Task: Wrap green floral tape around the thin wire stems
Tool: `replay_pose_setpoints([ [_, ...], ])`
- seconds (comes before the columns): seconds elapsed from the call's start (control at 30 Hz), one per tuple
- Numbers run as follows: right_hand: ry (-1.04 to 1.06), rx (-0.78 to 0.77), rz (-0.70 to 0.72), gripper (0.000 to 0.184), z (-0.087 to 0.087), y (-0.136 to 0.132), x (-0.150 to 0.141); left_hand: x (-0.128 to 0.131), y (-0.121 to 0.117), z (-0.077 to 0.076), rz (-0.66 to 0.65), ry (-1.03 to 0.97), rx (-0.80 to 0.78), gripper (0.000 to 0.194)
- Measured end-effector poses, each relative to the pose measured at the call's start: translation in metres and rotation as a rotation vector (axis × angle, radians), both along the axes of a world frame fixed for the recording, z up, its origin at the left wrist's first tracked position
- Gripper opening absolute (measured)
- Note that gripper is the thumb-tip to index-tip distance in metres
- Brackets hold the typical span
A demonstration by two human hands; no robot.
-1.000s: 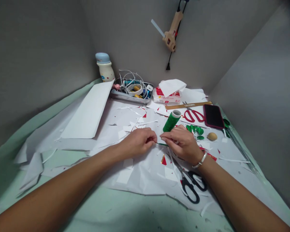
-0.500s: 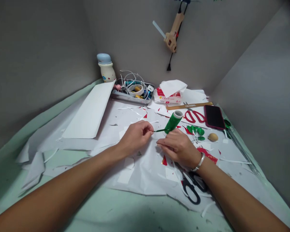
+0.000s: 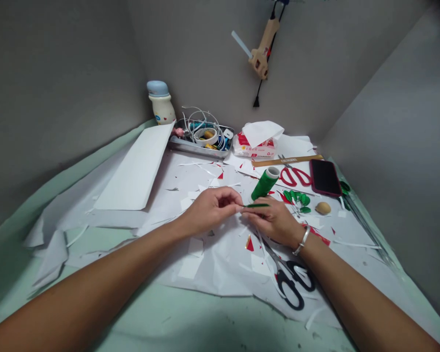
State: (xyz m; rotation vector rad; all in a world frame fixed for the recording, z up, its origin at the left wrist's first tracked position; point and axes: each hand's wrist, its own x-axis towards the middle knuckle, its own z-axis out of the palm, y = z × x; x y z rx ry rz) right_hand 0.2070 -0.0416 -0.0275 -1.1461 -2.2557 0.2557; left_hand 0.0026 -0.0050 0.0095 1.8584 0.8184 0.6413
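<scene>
My left hand [image 3: 220,208] is closed in a pinch on the end of a narrow green leaf-shaped piece [image 3: 257,205]. That piece points right and lies over the fingers of my right hand [image 3: 273,220], which wears a silver bangle. The fingertips of both hands meet. My right fingers are pressed together; what is between them is too small to make out. Just behind my right hand a spool of green thread [image 3: 265,184] leans to the right. Black-handled scissors [image 3: 291,288] lie below my right hand, their blades partly hidden by it.
Green leaf pieces [image 3: 297,199], a round tan object [image 3: 323,208], red-handled scissors [image 3: 295,177] and a phone [image 3: 325,177] lie right. Behind are a metal tray [image 3: 201,150] of supplies, a tissue pack [image 3: 254,146] and a bottle [image 3: 162,105]. A glue gun [image 3: 262,56] hangs above.
My left hand has moved right to meet my right fingertips. The green piece, earlier between the hands, now lies across my right fingers. More of the black-handled scissors shows.
</scene>
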Motion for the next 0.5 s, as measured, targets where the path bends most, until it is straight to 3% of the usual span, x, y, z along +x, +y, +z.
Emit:
replay_pose_setpoints([
  [0.1,-0.139,0.063,0.048,0.018,0.004,-0.008,-0.006,0.000,0.004,-0.006,0.193,0.065,0.081,0.010],
  [0.17,-0.164,0.131,0.038,0.018,0.008,-0.012,-0.009,0.000,0.004,-0.011,0.228,0.138,0.160,0.011],
  [0.33,-0.016,0.166,-0.075,0.017,0.013,-0.009,-0.003,0.000,-0.002,-0.014,0.005,0.235,0.294,0.014],
  [0.43,0.110,0.081,-0.121,0.016,0.009,-0.001,0.002,0.001,-0.005,-0.008,-0.168,0.165,0.232,0.014],
  [0.5,0.164,0.003,-0.117,0.016,0.005,0.003,0.004,0.001,-0.005,-0.004,-0.198,0.082,0.131,0.012],
])
